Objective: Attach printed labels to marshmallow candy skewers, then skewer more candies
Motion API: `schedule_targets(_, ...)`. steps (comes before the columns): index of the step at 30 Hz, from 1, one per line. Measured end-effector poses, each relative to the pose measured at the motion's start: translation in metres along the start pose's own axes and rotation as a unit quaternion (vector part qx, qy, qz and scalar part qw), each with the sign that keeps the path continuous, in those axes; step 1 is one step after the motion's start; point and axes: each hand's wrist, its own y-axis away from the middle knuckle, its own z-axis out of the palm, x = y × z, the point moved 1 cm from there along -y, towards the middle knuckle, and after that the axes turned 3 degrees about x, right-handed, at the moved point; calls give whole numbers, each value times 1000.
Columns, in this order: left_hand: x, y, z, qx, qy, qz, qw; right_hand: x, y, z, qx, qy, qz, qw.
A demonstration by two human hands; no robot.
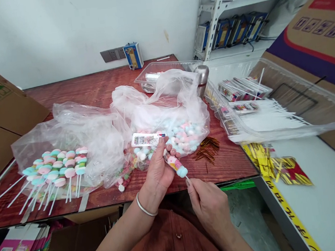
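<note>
Head view, one moment at a red-brown table (92,89).

- Candy skewer (176,164): held over the near table edge, between the two hands. Long axis runs diagonally, upper left to lower right. Candy-loaded end points up-left toward the bags, with the pale blue piece lowest on the row. Bare stick end points down-right, toward the person.
- Left hand (158,170): fingers curled shut around the upper, candy end of the skewer, so the skewer sits at its fingertips, just right of the palm. Bracelet on the wrist.
- Right hand (210,207): below and right of the skewer, thumb and forefinger pinched on the stick end.
- Clear bag (184,111), mouth open, just beyond the hands: loose pink, blue and white marshmallows (186,135). A white printed label (146,139) lies at its near side; whether the left fingers touch it, cannot tell.
- Flat plastic bag (74,127) at left: finished skewers (59,166) in rows, sticks pointing toward the person.
- Clear tray (302,99) at right: white sticks (269,121) and small printed packets (241,89).
- Brown twist ties (207,149) in a loose pile between bag and tray.
</note>
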Motion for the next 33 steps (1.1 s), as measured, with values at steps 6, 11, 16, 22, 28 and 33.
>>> schedule_targets(6,-13,-3,-2,56,47,-33,997,-9,-3,-2,17,111,-78,991)
schedule_targets(11,-26,7,-1,20,11,-31,999,-6,-7,5,9,61,-7,998)
schedule_targets(16,-29,10,-3,1,-31,-11,999,1,-10,7,-81,-75,178,978)
schedule_targets(22,-28,10,-4,-28,-70,6,997,1,-1,3,-107,-109,196,969)
schedule_targets(28,-51,25,-8,-39,-149,0,988,0,-8,16,-80,-138,228,961)
schedule_targets(33,-56,28,-19,-55,-218,8,974,3,-15,19,-76,-216,272,935)
